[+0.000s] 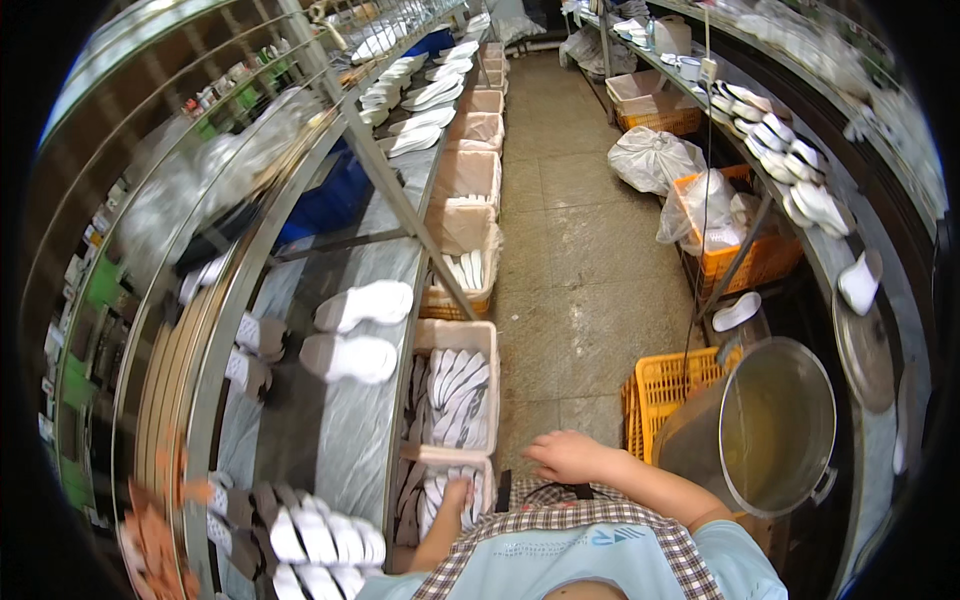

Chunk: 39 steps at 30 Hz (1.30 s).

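My left hand [456, 497] reaches down over the nearest bin [455, 457], by the white and grey shoe insoles [436, 487] in it. Its fingers are mostly out of sight, so a grip cannot be made out. In front of my checked apron [507, 525], my right hand [568, 457] hangs palm down with loosely bent fingers apart and nothing visible in them. A second lined bin [494, 390] just beyond holds tightly stacked insoles [459, 395]. On the grey bench [345, 440] to my left lie two white insoles [365, 305] and a near row of several more [325, 535].
Bins line the left bench along the aisle floor [560, 240]. At right are a large metal pot [690, 435] of yellowish liquid, a yellow crate [675, 380], an orange crate [760, 262] and a white sack [655, 160]. A metal post [400, 200] slants beside the left bench.
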### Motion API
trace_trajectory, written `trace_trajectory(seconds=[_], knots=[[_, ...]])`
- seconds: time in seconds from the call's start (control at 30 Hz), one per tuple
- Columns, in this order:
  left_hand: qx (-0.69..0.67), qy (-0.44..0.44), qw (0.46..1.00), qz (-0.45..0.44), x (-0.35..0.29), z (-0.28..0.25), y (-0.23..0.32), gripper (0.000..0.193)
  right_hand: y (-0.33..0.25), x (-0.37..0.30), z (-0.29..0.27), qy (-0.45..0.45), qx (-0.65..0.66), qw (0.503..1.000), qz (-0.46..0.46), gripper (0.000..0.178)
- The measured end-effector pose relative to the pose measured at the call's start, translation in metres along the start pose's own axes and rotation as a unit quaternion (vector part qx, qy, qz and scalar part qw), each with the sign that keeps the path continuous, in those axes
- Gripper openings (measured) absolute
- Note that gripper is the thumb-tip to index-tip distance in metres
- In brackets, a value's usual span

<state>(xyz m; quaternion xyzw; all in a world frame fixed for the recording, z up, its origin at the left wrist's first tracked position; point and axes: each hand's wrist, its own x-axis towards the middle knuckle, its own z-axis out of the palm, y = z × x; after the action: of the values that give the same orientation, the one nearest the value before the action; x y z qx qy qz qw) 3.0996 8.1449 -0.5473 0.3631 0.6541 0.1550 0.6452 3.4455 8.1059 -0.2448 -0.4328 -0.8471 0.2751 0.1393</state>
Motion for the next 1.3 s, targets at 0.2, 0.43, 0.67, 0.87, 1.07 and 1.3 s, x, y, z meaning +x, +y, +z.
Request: trace_trajectory(seconds=[0.2,0.43,0.67,0.87,1.07,1.3], knots=[[0.086,-0.083,0.984,0.134,0.152,0.104,0.312,0.032,0.159,0.084,-0.134,0.109,0.084,0.988,0.069,0.038],[0.487,-0.095,0.829,0.258,0.336,0.142,0.477,0.033,0.399,0.165,-0.286,0.113,0.183,0.960,0.182,0.040],[0.349,-0.018,0.934,0.072,0.435,0.105,0.513,0.026,0.588,0.290,-0.434,0.089,0.159,0.970,0.163,0.037],[0.339,0.009,0.936,-0.090,0.586,0.106,0.568,0.031,0.763,0.424,-0.526,0.038,0.092,0.986,0.134,0.036],[0.551,-0.084,0.815,0.158,0.796,0.212,0.900,0.041,0.901,0.508,-0.676,0.056,0.097,0.981,0.156,0.037],[0.362,-0.060,0.863,0.347,0.989,0.373,1.270,0.041,1.127,0.573,-0.778,0.096,0.196,0.946,0.238,0.037]])
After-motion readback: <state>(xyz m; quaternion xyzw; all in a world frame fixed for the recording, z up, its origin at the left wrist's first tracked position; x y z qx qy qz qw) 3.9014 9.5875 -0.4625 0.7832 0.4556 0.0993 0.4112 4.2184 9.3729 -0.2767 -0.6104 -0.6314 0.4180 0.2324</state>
